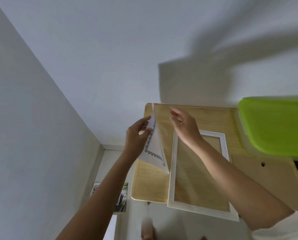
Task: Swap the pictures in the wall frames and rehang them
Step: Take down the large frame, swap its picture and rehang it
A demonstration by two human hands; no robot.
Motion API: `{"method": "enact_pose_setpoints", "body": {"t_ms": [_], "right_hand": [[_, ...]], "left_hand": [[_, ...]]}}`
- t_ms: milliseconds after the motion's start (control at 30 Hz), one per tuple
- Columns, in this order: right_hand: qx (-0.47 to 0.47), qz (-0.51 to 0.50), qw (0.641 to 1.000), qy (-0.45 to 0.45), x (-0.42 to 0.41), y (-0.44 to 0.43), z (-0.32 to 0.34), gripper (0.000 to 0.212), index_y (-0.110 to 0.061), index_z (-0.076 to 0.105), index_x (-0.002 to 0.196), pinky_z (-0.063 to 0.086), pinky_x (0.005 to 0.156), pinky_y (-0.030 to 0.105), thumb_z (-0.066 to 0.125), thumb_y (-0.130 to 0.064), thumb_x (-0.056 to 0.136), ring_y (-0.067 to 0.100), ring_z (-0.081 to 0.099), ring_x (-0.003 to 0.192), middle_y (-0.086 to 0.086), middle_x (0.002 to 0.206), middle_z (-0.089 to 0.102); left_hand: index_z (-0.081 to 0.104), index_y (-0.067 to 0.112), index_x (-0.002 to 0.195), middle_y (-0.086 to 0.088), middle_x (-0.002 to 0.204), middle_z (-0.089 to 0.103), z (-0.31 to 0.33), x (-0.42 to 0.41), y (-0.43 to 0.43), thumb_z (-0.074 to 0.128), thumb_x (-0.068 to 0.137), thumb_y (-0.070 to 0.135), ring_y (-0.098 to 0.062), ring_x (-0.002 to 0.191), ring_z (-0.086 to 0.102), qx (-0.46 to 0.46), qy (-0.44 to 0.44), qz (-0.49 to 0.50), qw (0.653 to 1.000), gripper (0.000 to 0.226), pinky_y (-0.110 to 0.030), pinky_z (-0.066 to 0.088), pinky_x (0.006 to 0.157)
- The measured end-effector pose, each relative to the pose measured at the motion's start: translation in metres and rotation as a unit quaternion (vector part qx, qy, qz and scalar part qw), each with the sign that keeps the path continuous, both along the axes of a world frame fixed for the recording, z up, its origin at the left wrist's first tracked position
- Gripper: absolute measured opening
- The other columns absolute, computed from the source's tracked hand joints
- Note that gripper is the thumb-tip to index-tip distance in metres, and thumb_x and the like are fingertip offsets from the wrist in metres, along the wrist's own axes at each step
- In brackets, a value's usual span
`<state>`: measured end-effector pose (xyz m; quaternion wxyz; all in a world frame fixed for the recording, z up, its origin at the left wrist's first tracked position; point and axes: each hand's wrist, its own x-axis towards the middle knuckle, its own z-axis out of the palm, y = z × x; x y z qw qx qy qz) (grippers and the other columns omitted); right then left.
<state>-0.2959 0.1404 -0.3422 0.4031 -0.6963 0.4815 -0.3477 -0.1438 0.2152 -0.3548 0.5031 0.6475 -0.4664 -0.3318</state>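
White and empty, the frame (198, 172) lies at the wooden surface's (150, 186) near edge while the left hand (137, 135) pinches the printed picture (153, 149) above it, right hand (184, 125) seemingly open and empty: refilling and rehanging remain

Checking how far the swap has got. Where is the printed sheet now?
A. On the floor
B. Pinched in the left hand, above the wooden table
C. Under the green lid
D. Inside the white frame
B: the left hand pinches the sheet beside the empty frame.
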Motion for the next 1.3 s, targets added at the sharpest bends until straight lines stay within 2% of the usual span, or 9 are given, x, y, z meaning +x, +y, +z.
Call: {"method": "enact_pose_setpoints", "body": {"t_ms": [200, 333, 467, 567, 667, 800, 933, 1067, 1300], "right_hand": [[0.027, 0.028, 0.997, 0.061, -0.039, -0.006, 0.03, 0.032, -0.026, 0.057, 0.124, 0.037, 0.095, 0.021, 0.049, -0.023, 0.093, 0.011, 0.051, 0.115, 0.001, 0.126, 0.056], [0.057, 0.005, 0.988, 0.142, -0.075, -0.004, 0.02, 0.041, -0.014, 0.048, 0.132, 0.033, 0.094, 0.018, 0.049, -0.013, 0.091, 0.018, 0.048, 0.122, 0.005, 0.137, 0.048], [0.103, -0.051, 0.982, 0.152, -0.114, 0.003, -0.001, 0.051, -0.008, 0.044, 0.135, 0.038, 0.085, 0.017, 0.042, 0.004, 0.085, 0.018, 0.049, 0.12, 0.009, 0.139, 0.047], [0.142, -0.092, 0.974, 0.148, -0.145, 0.011, -0.028, 0.054, -0.007, 0.046, 0.134, 0.039, 0.076, 0.019, 0.041, 0.008, 0.082, 0.017, 0.053, 0.108, 0.011, 0.133, 0.05], [0.189, -0.107, 0.964, 0.155, -0.176, 0.023, -0.055, 0.053, -0.008, 0.044, 0.135, 0.042, 0.07, 0.019, 0.043, 0.008, 0.084, 0.018, 0.053, 0.101, 0.015, 0.129, 0.051], [0.214, -0.126, 0.954, 0.168, -0.203, 0.04, -0.086, 0.054, -0.01, 0.046, 0.134, 0.037, 0.054, 0.017, 0.039, 0.009, 0.084, 0.023, 0.054, 0.078, 0.014, 0.098, 0.055], [0.204, -0.152, 0.953, 0.163, -0.208, 0.049, -0.104, 0.053, -0.012, 0.044, 0.134, 0.043, 0.075, 0.024, 0.039, 0.007, 0.085, 0.029, 0.056, 0.104, 0.015, 0.117, 0.057], [0.173, -0.12, 0.957, 0.201, -0.206, 0.052, -0.112, 0.05, -0.008, 0.038, 0.136, 0.029, 0.1, 0.026, 0.043, 0.001, 0.087, 0.025, 0.035, 0.128, 0.009, 0.138, 0.043], [0.159, -0.062, 0.929, 0.328, -0.188, 0.037, -0.127, 0.06, -0.017, 0.019, 0.146, 0.026, 0.11, 0.037, 0.045, -0.021, 0.092, 0.025, 0.017, 0.138, 0.004, 0.154, 0.015]], "left_hand": [[0.06, 0.025, 0.117, 0.01, 0.099, 0.067, -0.008, -0.072, 0.007, 0.062, 0.084, 0.004, -0.002, 0.085, 0.059, -0.013, 0.023, -0.055, 0.998, 0.04, -0.014, 0.047, 0.081], [0.061, 0.015, 0.117, 0.003, 0.098, 0.066, -0.019, -0.116, 0.012, 0.059, 0.084, -0.002, -0.001, 0.083, 0.056, -0.004, 0.068, -0.076, 0.995, 0.037, -0.011, 0.044, 0.08], [0.061, 0.019, 0.116, 0.011, 0.103, 0.065, -0.039, -0.151, 0.022, 0.059, 0.09, 0.016, 0.003, 0.091, 0.06, 0.068, 0.07, -0.135, 0.986, 0.027, -0.009, 0.044, 0.081], [0.057, 0.015, 0.125, 0.007, 0.121, 0.059, -0.063, -0.167, 0.031, 0.05, 0.094, 0.032, 0.0, 0.105, 0.054, 0.13, 0.019, -0.185, 0.974, 0.035, -0.002, 0.04, 0.079], [0.053, 0.012, 0.127, -0.001, 0.131, 0.053, -0.094, -0.167, 0.042, 0.045, 0.096, 0.03, -0.011, 0.118, 0.049, 0.155, -0.091, -0.183, 0.966, 0.037, -0.017, 0.04, 0.096], [0.036, 0.012, 0.14, -0.009, 0.151, 0.025, -0.13, -0.159, 0.055, 0.041, 0.097, 0.032, -0.023, 0.142, 0.016, 0.168, -0.287, -0.169, 0.928, 0.048, -0.032, 0.018, 0.114], [0.019, 0.01, 0.146, -0.014, 0.156, 0.002, -0.145, -0.154, 0.061, 0.028, 0.096, 0.048, -0.028, 0.142, -0.011, 0.161, -0.395, -0.167, 0.889, 0.064, -0.036, -0.003, 0.113], [0.009, 0.01, 0.147, -0.014, 0.154, -0.004, -0.15, -0.16, 0.066, 0.008, 0.087, 0.056, -0.029, 0.14, -0.014, 0.18, -0.427, -0.176, 0.869, 0.076, -0.039, -0.009, 0.11], [0.037, 0.006, 0.138, -0.022, 0.146, 0.033, -0.152, -0.149, 0.069, 0.028, 0.092, 0.047, -0.038, 0.135, 0.026, 0.2, -0.443, -0.168, 0.858, 0.062, -0.049, 0.024, 0.102]]}}
